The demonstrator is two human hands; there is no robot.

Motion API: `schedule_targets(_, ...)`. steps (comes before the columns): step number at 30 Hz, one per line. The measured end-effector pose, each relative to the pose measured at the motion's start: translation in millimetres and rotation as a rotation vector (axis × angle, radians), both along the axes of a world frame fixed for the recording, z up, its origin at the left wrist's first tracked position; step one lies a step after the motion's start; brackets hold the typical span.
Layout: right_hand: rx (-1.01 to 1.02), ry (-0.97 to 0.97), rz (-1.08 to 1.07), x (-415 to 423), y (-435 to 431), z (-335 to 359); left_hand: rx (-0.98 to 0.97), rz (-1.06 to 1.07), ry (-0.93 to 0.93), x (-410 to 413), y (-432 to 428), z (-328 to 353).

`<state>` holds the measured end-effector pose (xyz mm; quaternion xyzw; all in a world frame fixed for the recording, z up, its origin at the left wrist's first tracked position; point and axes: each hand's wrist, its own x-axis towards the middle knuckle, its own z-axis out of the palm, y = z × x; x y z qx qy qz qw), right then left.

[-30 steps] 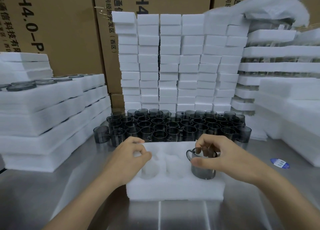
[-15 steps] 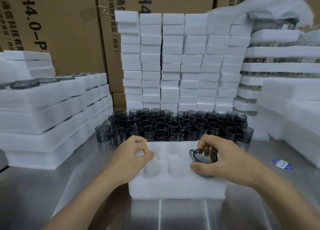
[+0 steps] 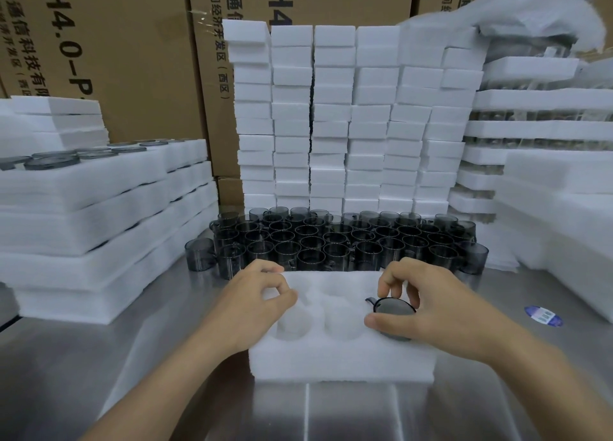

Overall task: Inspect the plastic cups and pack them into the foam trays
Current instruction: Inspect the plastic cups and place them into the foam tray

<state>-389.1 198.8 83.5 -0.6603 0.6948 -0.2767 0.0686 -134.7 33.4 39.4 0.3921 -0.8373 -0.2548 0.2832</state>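
**Packing at an early stage.** One smoky plastic cup sits sunk in the right-hand pocket of the near foam tray, only its rim showing. The right hand has its grip closed on that rim, thumb near, fingers far. The left hand rests on the tray's left end with fingers curled; whether its grip pinches the foam cannot be told. Two pockets to the left show empty. Many loose cups stand unpacked on the counter just beyond. Filled trays are stacked at left.

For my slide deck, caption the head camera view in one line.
Right hand holds a grey cup in the right pocket of the foam tray; left hand grips its left edge.
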Motion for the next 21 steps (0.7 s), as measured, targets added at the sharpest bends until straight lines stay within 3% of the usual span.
schedule_targets(11, 0.011, -0.055, 0.052, -2.8, -4.9, -6.5, -0.029, -0.028, 0.047, 0.0, -8.3, -7.0)
schedule_targets(14, 0.011, -0.02, 0.044, -3.5, -5.1, -6.9, -0.059, 0.007, 0.188, 1.0, -15.6, -9.2)
schedule_targets(17, -0.021, 0.01, 0.007, -1.3, -6.9, -9.3, -0.145, 0.202, 0.342, 9.8, -31.5, -9.8)
schedule_targets(21, -0.034, 0.054, -0.013, 0.9, -7.8, -14.0, -0.25, 0.404, -0.099, 27.4, -54.0, -23.3)
